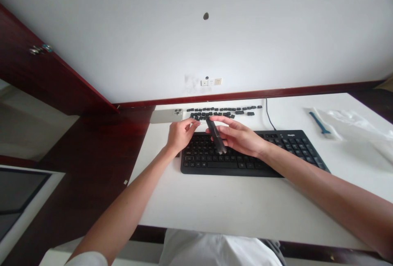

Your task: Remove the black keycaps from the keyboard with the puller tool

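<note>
While both arms reach in from the bottom of the view, the big white wall [184, 32] fills the top, w/ a dark round spot on it, and a dark red wood skirting strip [245, 94] runs along its base behind the white table [159, 208]. Far left, a dark red cabinet door [52, 73] stands at an angle, w/ a metal handle [39, 49] near its edge. Black keyboard [196, 163] sits approx mid-table, and a crumpled clear plastic bag [353, 120] lies at far R of the table. R hand [238, 135] is over the keyboard's upper middle, its fingers [227, 125] clamped on a slim dark bar [216, 135], exact kind unclear; bar is tilted, held above the keyboard's upper L area, and I can't tell if its lower end touches the keys. L hand [181, 135] is just L of the bar, over the keyboard's top-L corner, its fingers [192, 123] bunched together w/ tips just beside the bar, near the keycaps; can't tell if they pinch anything small. Silver phone [166, 115] lies face down at the far table edge, L of two rows of loose black keycaps [224, 111] that stretch along the far edge. Black cable [268, 114] runs from keyboard toward the wall. Blue-handled tool [319, 122] lies on the bag. Small white wall sockets [211, 82] sit just above the skirting.
</note>
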Demonstrator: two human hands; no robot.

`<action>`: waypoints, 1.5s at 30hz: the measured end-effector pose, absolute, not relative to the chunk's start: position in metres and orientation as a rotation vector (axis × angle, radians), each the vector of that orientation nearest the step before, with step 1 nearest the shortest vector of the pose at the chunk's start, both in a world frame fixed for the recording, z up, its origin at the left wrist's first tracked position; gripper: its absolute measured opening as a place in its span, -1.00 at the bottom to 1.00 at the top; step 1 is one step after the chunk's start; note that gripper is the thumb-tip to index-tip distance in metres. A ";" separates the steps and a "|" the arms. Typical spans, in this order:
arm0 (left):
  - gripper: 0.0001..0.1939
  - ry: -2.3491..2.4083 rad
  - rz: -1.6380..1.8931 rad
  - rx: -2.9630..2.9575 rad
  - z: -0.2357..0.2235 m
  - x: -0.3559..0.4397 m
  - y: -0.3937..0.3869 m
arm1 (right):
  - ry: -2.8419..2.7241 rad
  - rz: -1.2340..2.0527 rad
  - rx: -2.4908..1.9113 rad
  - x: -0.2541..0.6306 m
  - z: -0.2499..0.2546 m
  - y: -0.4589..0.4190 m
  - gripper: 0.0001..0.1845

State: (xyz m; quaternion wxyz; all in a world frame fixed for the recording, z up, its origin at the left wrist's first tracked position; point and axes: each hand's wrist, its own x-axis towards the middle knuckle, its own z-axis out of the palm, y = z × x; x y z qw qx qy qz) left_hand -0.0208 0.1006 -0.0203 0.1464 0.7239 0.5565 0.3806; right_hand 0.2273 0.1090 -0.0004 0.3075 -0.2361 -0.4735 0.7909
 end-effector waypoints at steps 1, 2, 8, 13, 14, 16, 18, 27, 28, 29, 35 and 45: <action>-0.60 1.597 1.079 2.108 -0.020 -0.020 0.100 | -1.242 2.056 -0.640 0.227 -0.003 0.110 -0.50; -0.60 1.579 1.056 2.132 -0.019 -0.019 0.099 | -1.238 2.013 -0.663 0.226 -0.005 0.111 -0.44; -0.59 1.393 0.903 2.193 -0.015 -0.001 0.083 | -1.172 1.895 -0.761 0.224 -0.017 0.119 -0.54; -0.58 1.304 0.838 2.159 -0.012 0.006 0.075 | -1.177 1.878 -0.749 0.224 -0.016 0.119 -0.65; -0.57 1.298 0.838 2.156 -0.012 0.007 0.074 | -1.179 1.855 -0.762 0.224 -0.016 0.119 -0.66; -0.55 1.300 0.836 2.158 -0.013 0.008 0.074 | -1.200 1.816 -0.768 0.224 -0.016 0.119 -0.67; -0.51 1.317 0.836 2.164 -0.014 0.010 0.074 | -1.224 1.788 -0.744 0.224 -0.016 0.119 -0.67; -0.71 1.492 0.953 2.150 -0.016 0.013 0.073 | -1.419 1.486 -0.771 0.220 -0.010 0.114 -0.58; -0.71 1.492 0.964 2.155 -0.017 0.012 0.074 | -1.454 1.438 -0.762 0.220 -0.009 0.113 -0.60; -0.71 1.490 0.977 2.159 -0.018 0.011 0.074 | -1.487 1.396 -0.750 0.220 -0.007 0.112 -0.62; -0.58 1.333 1.088 2.151 -0.016 0.005 0.079 | -1.790 1.028 -0.704 0.227 -0.004 0.106 -0.82; -0.66 0.844 1.060 1.553 -0.008 -0.011 0.096 | -2.210 0.309 -0.416 0.237 -0.009 0.105 -0.49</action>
